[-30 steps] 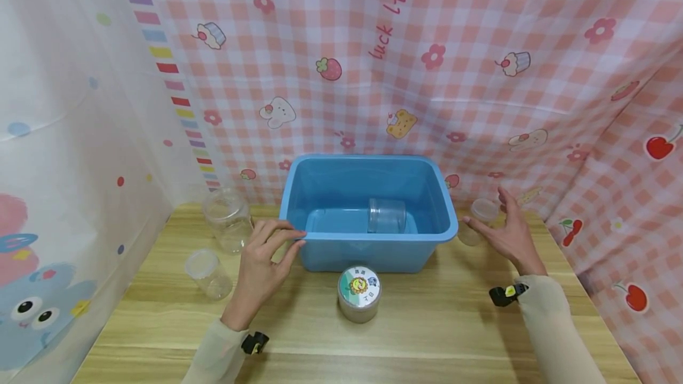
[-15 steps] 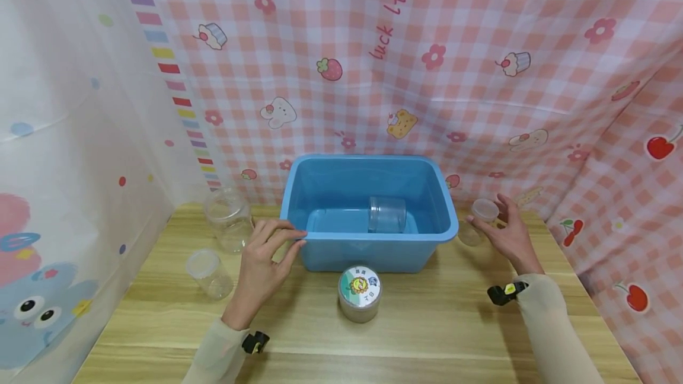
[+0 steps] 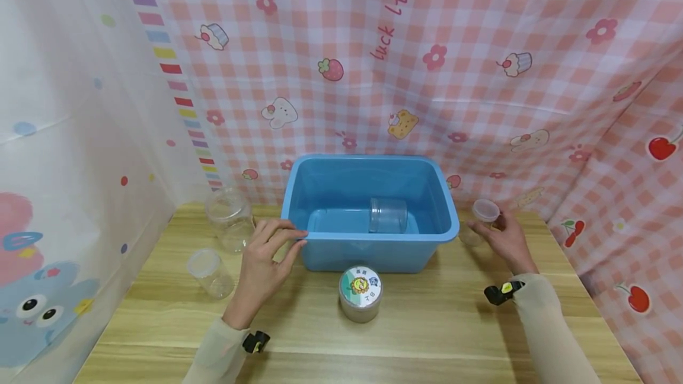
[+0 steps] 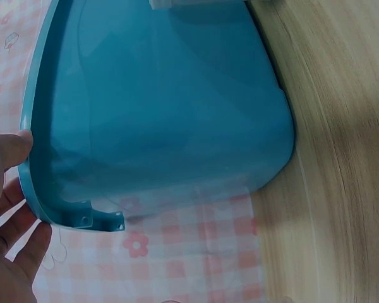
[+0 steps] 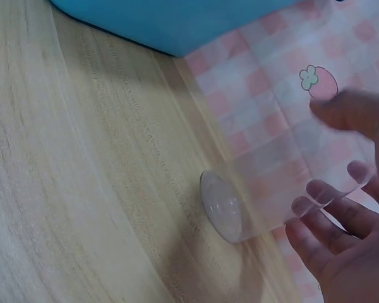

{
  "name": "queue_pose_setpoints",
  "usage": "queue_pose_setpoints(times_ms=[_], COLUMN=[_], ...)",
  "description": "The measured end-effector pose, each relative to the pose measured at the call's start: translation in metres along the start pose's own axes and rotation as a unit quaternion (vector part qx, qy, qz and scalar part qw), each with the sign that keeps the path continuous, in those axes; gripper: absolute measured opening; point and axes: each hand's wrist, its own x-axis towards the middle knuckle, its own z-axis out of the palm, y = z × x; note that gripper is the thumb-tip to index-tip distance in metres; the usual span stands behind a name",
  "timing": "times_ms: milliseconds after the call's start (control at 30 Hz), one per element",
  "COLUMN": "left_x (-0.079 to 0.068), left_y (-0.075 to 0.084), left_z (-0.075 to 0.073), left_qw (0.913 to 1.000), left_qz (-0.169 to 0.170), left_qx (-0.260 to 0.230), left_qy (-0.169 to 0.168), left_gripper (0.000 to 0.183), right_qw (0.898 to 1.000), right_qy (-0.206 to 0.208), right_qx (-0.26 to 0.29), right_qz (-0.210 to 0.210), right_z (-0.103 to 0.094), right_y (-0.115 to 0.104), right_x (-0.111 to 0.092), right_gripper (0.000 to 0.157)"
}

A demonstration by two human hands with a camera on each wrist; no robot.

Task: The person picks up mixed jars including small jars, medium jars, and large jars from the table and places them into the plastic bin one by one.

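In the head view, my left hand [image 3: 265, 264] holds the front left corner of a blue plastic bin [image 3: 368, 253]. Close up in the left wrist view, the thumb lies over the bin's rim [image 4: 30, 101] and the fingers reach beneath it. To the right of the bin, my right hand [image 3: 507, 240] grips a clear plastic jar [image 3: 472, 236] with a translucent lid [image 3: 485, 210]. The right wrist view has fingers along one side of the jar [image 5: 265, 196] and the thumb at the other; its base sits at the table. Another clear jar [image 3: 388, 216] lies sideways inside the bin.
A round tub with a cartoon-printed lid [image 3: 361, 289] stands in front of the bin. Left of my left hand are a large clear jar [image 3: 230, 224] and a smaller lidded one [image 3: 209, 274]. A pink checked cloth [image 3: 320, 111] hangs behind the wooden table [image 3: 416, 342].
My right hand has come in from beside the clear jar and its fingers have drawn in around it. The left hand keeps its place on the bin's rim.
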Motion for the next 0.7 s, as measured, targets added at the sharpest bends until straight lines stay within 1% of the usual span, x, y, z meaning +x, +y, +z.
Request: queue_pose_setpoints(times_ms=[167, 333, 700], left_x=[0.001, 0.001, 0.001], left_y=[0.002, 0.003, 0.003], left_z=[-0.001, -0.001, -0.002], left_qw=[1.0, 1.0, 1.0], left_qz=[-0.001, -0.003, -0.006], left_qx=[-0.003, 0.0, -0.001], left_qy=[0.001, 0.0, -0.002], left_gripper=[0.024, 0.023, 0.023], right_qw=[1.0, 0.999, 0.999], right_qy=[0.015, 0.028, 0.035], right_qx=[-0.015, -0.023, -0.031], right_qz=[0.005, -0.001, 0.0], right_z=[0.0, 0.0, -0.008], right_y=[0.003, 0.005, -0.006], right_x=[0.0, 0.0, -0.007], right_gripper=[0.081, 0.078, 0.075])
